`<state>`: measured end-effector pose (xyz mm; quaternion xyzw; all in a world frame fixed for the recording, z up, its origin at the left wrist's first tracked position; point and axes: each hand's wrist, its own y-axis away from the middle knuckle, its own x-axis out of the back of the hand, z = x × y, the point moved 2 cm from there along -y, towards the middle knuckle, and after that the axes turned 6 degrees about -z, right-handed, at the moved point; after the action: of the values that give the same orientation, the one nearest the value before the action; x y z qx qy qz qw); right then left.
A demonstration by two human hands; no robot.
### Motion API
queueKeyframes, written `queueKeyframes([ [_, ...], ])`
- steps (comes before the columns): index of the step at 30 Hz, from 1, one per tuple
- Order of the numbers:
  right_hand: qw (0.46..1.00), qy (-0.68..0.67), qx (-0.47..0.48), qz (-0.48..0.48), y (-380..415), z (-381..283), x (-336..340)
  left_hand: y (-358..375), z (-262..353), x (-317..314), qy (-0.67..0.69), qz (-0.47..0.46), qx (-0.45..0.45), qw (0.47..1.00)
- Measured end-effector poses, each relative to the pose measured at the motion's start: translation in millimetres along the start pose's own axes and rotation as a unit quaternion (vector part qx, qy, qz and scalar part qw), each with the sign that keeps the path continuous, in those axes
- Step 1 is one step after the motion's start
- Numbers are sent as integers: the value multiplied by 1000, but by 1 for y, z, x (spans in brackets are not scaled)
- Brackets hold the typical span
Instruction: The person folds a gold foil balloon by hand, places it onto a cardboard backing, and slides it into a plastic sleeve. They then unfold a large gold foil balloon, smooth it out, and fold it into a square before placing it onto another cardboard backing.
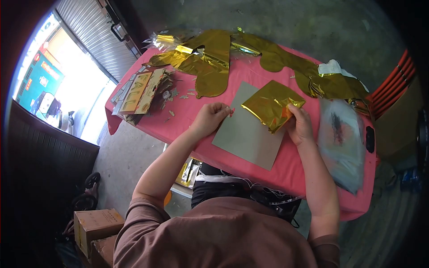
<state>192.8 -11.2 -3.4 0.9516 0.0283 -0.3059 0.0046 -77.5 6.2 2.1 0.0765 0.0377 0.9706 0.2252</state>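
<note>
My right hand [300, 125] grips the lower right corner of a folded gold foil balloon [267, 103], its thumb on top of the crinkled foil. Under it lies a flat grey board [248, 140], set at an angle near the table's front edge. My left hand [211, 119] is closed at the board's left edge, fingertips pinched together. A tiny red spot shows at those fingertips; I cannot make out what it is. Beyond the board, flat, unfilled gold foil balloons [213, 82] spread along the far side of the table.
A pink cloth covers the table [304, 172]. Stacked printed cards [142, 91] and small scraps lie at left. Clear plastic bags [340, 138] lie at right, beside a black object [370, 139]. Red stacked chairs [395, 80] stand beyond. Cardboard boxes [96, 228] are on the floor.
</note>
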Motion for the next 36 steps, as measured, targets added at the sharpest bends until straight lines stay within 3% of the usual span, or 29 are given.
queueKeyframes([
  [3,999,11,-27,-31,1,3,4,1,0,1,10,11,19,1000],
  [4,999,22,-36,-25,1,4,3,5,6,3,-169,45,-49,983],
  [5,998,33,-45,-19,2,5,3,8,12,2,-342,77,-115,929],
  [6,998,33,-46,-21,1,8,3,9,10,3,-343,79,-115,929],
  [8,997,73,-39,-4,0,15,5,10,9,0,-493,121,-206,837],
  [15,991,118,-13,-54,0,23,0,12,8,-12,-527,100,-221,814],
  [24,978,201,25,-45,2,28,0,10,9,-21,-576,-11,-335,745],
  [26,978,198,26,-51,1,29,2,17,13,-15,-488,28,-304,818],
  [27,979,198,26,-50,2,29,2,21,15,-9,-488,27,-304,818],
  [29,981,184,31,-58,2,28,1,29,20,20,-512,141,-187,827],
  [31,982,182,27,-48,0,29,4,35,20,59,-590,146,-23,794],
  [34,987,157,18,-35,-1,29,2,29,12,105,-634,202,-40,745],
  [36,990,136,14,-26,-1,26,1,23,16,115,-681,261,83,680],
])
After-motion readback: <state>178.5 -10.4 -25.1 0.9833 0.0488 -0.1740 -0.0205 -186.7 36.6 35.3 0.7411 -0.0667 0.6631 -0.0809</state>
